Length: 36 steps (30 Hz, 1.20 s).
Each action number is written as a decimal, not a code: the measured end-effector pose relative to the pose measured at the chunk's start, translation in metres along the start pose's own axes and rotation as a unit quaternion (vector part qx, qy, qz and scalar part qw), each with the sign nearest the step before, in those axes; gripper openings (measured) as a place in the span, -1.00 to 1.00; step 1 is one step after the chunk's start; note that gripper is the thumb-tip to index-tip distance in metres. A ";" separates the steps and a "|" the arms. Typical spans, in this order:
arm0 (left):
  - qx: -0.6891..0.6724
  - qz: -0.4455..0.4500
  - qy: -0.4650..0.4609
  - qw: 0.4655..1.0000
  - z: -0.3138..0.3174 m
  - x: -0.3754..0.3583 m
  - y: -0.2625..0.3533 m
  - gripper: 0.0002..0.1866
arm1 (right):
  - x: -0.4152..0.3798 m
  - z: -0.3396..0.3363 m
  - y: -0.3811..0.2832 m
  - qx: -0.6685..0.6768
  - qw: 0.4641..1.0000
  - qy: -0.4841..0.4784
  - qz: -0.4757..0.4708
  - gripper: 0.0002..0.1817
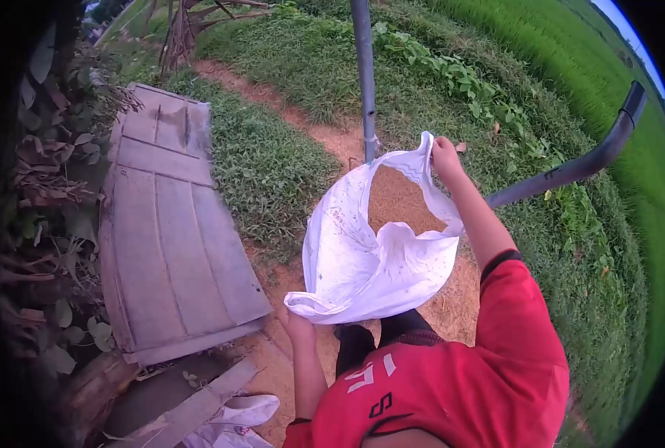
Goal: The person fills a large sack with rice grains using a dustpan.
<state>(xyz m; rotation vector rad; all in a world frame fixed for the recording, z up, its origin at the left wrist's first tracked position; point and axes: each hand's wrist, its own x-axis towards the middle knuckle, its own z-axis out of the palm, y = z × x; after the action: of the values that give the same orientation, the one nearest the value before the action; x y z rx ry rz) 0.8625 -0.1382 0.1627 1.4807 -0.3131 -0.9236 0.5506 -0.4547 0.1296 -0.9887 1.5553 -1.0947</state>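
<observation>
A large white woven sack (340, 254) is stretched between my two hands in front of my legs. My right hand (444, 158) is closed on the far right of its rim and holds it up. My left hand (297, 322) grips the near left corner, its fingers partly hidden by the folded cloth. Brown grainy material (400, 200), which looks like husks or grain, shows within the sack's mouth. Dark specks dot the white cloth.
A grey wooden panel (183, 224) lies at the left. An upright metal pole (364, 75) stands just beyond the sack, and a bent grey pipe (571, 172) extends to the right. More white sacks (243, 418) lie at lower left by a plank (198, 407). Grass surrounds the brown ground.
</observation>
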 end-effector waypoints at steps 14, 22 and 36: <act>0.281 -0.021 -0.171 0.944 0.054 0.037 -0.015 -0.58 | -0.011 -0.001 0.017 -0.152 0.983 -0.043 -0.088 -0.70; 0.162 0.052 -0.042 0.985 -0.013 0.025 -0.019 -0.57 | -0.168 -0.009 -0.048 -0.162 0.924 -0.157 -0.307 -0.79; 0.238 0.153 -0.156 0.946 -0.076 0.004 0.024 -0.79 | -0.231 -0.026 0.025 -0.615 0.711 -0.142 -0.308 -0.85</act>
<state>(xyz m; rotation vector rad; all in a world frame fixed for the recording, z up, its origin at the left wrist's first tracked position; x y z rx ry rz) 0.9260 -0.0916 0.1742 1.6538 -1.0298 -0.8617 0.5723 -0.2248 0.1665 -2.5765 1.6410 -0.0523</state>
